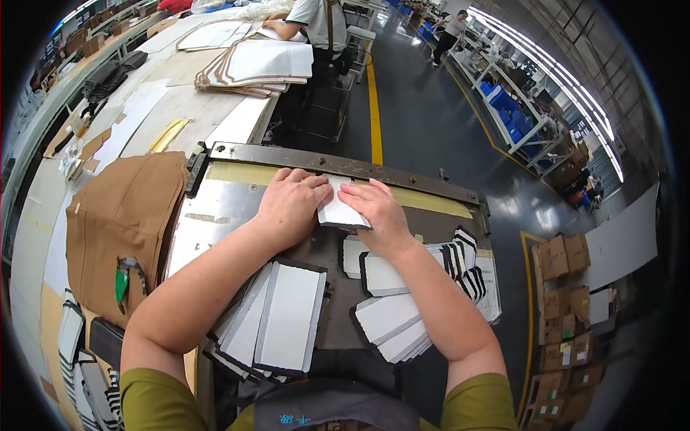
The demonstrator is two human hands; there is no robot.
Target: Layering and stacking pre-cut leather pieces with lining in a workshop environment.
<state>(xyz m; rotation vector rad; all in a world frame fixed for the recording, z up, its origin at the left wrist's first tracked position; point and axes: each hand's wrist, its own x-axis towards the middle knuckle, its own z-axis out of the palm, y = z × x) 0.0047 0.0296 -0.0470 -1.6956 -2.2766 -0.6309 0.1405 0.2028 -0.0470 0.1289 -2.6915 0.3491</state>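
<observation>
A small white panel with dark edges (341, 213) lies on the metal worktop (230, 233), against the long metal bar (417, 181) at its far side. My left hand (290, 203) has its curled fingers on the panel's left edge. My right hand (381, 214) holds it from the right, fingers bent over its top. Between my forearms, a fanned stack of longer white panels with black edges (290, 316) sits near me on the left. Several similar panels (388, 316) are spread at the right, partly hidden under my right forearm.
A brown sheet of material (118, 215) with a green-and-black item (123, 284) lies at the left. Beyond, a co-worker (316, 29) handles brown-edged white pieces (262, 61) on a long table (169, 108). Cardboard boxes (564, 316) are stacked at the right.
</observation>
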